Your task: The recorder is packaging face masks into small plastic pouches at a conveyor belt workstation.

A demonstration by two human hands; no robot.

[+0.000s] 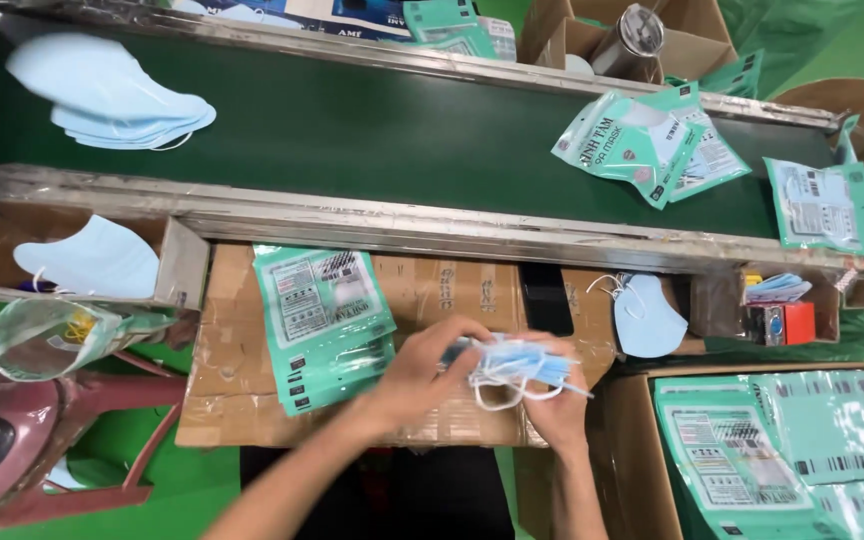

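Head view, both hands (492, 375) gripping blue masks (517, 365), carton (632, 460) holding green packets (772, 450)

Face masks (518, 362) – soft matt blue cloth w/ thin white elastic loops. Pouches (324, 320) glossy teal plastic. Conveyor belt (372, 130) matt green, dull metal rails. Worktop (432, 300) – rough taped brown cardboard.

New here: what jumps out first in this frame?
Dead centre, the left hand and right hand clutch a bundle of blue masks with white ear loops over a cardboard work surface. Just left lies a stack of teal pouches. Above, a dark green conveyor belt carries a pile of masks at far left and sealed packs at right.
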